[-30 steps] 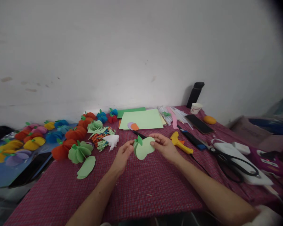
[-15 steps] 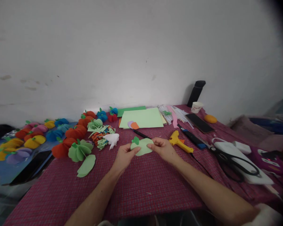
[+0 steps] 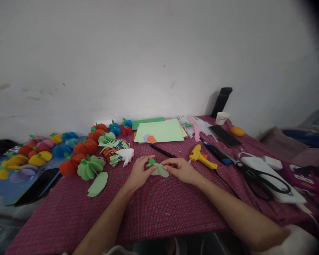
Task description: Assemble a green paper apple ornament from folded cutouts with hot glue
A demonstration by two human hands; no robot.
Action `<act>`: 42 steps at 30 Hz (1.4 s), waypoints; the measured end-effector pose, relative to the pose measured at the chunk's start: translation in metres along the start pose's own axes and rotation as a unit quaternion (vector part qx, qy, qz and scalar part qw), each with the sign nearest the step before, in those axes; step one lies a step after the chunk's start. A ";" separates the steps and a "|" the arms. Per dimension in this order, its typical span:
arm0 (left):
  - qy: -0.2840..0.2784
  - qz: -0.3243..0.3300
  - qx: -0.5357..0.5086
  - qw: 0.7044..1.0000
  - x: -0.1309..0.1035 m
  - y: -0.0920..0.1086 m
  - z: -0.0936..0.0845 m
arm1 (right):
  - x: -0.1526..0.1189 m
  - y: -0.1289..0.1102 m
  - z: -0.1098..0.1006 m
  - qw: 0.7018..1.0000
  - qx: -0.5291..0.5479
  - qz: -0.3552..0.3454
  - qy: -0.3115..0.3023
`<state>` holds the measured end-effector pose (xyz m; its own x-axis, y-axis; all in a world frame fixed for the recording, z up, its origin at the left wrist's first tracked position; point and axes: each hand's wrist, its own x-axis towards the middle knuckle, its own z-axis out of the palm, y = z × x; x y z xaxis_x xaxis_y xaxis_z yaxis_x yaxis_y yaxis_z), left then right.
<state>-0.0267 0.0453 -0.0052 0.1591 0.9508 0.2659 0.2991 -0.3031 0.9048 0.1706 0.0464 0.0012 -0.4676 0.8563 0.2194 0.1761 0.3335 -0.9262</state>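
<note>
Between my two hands is a light green paper cutout (image 3: 159, 170) with a small dark green paper leaf (image 3: 151, 162) at its upper left. My left hand (image 3: 141, 171) pinches its left side, close to the leaf. On the opposite side, the thumb and fingers of my right hand (image 3: 181, 170) grip the right edge. The cutout looks bent and is partly covered by my fingers. Just beyond it lies a black pen (image 3: 162, 151). A yellow glue gun (image 3: 202, 158) rests to the right of my right hand. Left of my left hand is a loose light green paper piece (image 3: 98, 184).
Paper pumpkins (image 3: 86, 147) in several colours crowd the left side, beside paper scraps (image 3: 114, 152). Green paper sheets (image 3: 160, 131) lie at the back. Toward the right are a utility knife (image 3: 216, 153), scissors (image 3: 263, 180), a phone (image 3: 225, 136), a paper cup (image 3: 222, 118) and a black bottle (image 3: 221, 102).
The light green cutout lay flat between my hands and now bends, with its shape narrowed. My fingers have come closer together over it, and the left hand covers more of the leaf side.
</note>
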 end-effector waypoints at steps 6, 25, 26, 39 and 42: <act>-0.008 -0.025 0.050 0.998 -0.002 -0.008 -0.006 | 0.001 0.009 0.000 0.989 -0.102 -0.028 0.102; -0.049 -0.022 -0.006 0.999 -0.001 0.004 0.001 | -0.005 -0.001 0.013 0.997 -0.061 -0.041 0.013; -0.063 -0.022 -0.019 0.998 -0.001 0.005 0.002 | -0.006 -0.001 0.013 0.996 -0.071 -0.046 0.016; -0.100 -0.010 0.020 0.995 -0.003 0.007 0.004 | -0.010 0.001 0.012 0.984 -0.173 -0.013 0.040; -0.108 -0.005 0.025 0.994 -0.004 0.011 0.003 | -0.011 0.001 0.012 0.981 -0.189 -0.012 0.041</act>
<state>-0.0215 0.0381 0.0033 0.3528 0.9193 0.1743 0.3467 -0.3015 0.8882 0.1653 0.0328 -0.0053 -0.4070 0.8699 0.2785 0.4816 0.4635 -0.7438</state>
